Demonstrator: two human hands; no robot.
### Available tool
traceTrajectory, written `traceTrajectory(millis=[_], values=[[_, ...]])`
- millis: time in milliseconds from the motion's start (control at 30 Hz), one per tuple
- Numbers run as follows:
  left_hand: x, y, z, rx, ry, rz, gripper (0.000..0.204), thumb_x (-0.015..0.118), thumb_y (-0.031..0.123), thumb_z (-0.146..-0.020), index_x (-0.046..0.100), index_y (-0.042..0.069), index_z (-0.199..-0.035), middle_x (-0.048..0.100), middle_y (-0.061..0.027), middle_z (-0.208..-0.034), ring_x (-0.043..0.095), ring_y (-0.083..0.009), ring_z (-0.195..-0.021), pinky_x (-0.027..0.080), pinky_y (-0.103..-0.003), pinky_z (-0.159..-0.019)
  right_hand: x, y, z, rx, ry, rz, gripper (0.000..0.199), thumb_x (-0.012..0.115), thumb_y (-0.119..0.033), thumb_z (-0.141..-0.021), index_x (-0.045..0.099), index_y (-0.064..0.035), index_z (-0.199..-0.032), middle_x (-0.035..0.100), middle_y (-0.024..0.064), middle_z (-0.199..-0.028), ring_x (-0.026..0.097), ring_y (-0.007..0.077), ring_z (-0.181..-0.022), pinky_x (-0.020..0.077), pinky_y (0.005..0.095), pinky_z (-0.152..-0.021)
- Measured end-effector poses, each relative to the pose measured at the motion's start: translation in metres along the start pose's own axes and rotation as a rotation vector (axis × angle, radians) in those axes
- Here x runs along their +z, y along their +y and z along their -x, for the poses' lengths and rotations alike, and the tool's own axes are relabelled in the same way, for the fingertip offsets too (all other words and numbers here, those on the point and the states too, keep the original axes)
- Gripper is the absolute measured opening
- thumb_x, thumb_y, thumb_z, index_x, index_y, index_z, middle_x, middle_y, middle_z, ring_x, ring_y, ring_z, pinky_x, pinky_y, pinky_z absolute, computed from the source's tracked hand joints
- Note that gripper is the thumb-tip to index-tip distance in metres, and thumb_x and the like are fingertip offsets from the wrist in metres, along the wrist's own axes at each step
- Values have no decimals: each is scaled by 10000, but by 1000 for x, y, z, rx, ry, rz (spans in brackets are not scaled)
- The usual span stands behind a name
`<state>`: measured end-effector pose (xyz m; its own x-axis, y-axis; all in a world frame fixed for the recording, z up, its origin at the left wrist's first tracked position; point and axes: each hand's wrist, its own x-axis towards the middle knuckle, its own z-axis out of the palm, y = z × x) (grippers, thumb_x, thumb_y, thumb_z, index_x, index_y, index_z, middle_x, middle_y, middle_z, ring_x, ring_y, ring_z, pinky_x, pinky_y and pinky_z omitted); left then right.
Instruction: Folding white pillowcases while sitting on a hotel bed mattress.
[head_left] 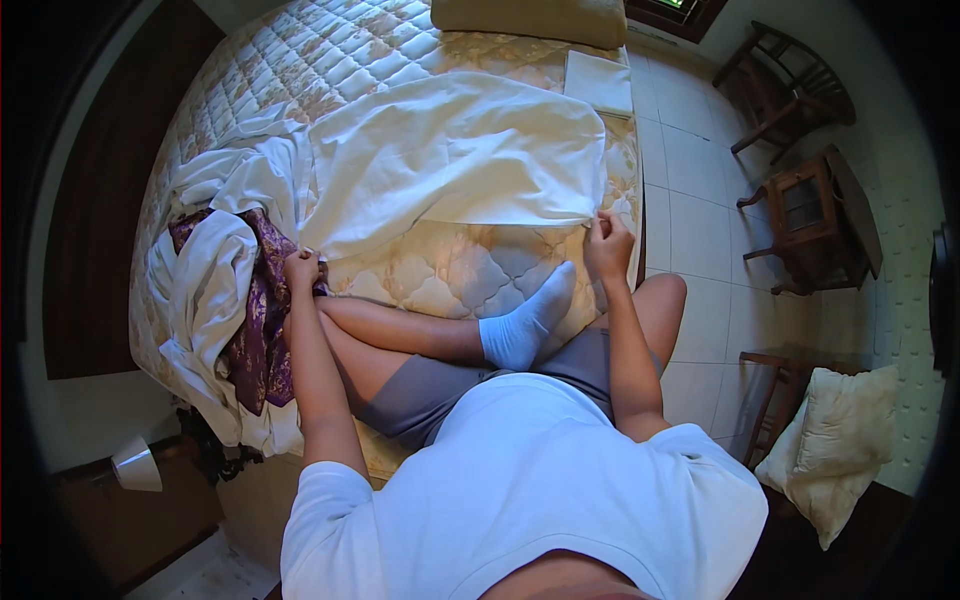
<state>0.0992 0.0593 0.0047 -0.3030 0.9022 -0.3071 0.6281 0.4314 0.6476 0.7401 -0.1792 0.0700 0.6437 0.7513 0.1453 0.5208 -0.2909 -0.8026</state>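
Observation:
A white cloth [455, 150], perhaps a pillowcase or small sheet, lies spread across the bed in front of me. My left hand [302, 268] is closed on its near left corner, beside a purple and gold patterned fabric [265, 330]. At the near right corner, my right hand [609, 245] pinches the same cloth. Its near edge runs between both hands over the quilted mattress [440, 270]. Heaped white fabric [205, 270] lies to the left, partly over the purple piece.
A folded white cloth [598, 84] rests at the mattress's far right, near a rolled beige bundle [530, 18]. Right of the bed are a wooden chair [785, 90], a small cabinet [808, 215] and cushions [835, 440]. A small lamp [137, 466] stands lower left. My socked foot [530, 315] is between my arms.

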Motion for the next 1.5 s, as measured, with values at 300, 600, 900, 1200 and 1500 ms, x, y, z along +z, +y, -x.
traceTrajectory(millis=[300,600,900,1200,1500], values=[[-41,23,11,156,240,1026,137,666,104,-994,600,36,-1093,701,-95,-983,711,-216,-831,649,-351,-724,-64,10,-29,73,18,-850,205,561,-10,-1062,529,-59,-1258,664,36,-1002,649,93,-916,553,240,-789],[-97,54,105,392,326,868,284,653,82,-1034,575,57,-1306,681,-102,-1062,682,-164,-799,629,-318,-716,-77,-23,-40,96,383,-955,164,525,-83,-1102,447,-126,-1239,632,68,-1012,622,118,-903,531,269,-809],[-167,21,221,309,99,714,115,631,141,-1071,672,54,-1133,637,-16,-930,589,-83,-710,504,-249,-641,-159,-1,-3,389,-212,-1235,137,594,-72,-1057,560,-124,-1178,661,38,-997,681,164,-968,561,319,-886],[-203,13,285,28,-248,-344,519,902,191,-812,685,-23,-1232,716,-85,-990,690,-164,-875,563,-337,-769,-199,67,8,25,-542,362,391,824,-200,-864,643,-11,-1155,733,93,-910,672,184,-793,548,348,-740],[-1,83,19,513,20,-25,487,797,284,-924,645,33,-1314,737,-247,-1139,718,-290,-1036,550,-377,-906,-18,5,-104,386,-612,398,671,643,-599,-951,729,62,-1033,759,252,-958,746,357,-863,569,479,-805]])
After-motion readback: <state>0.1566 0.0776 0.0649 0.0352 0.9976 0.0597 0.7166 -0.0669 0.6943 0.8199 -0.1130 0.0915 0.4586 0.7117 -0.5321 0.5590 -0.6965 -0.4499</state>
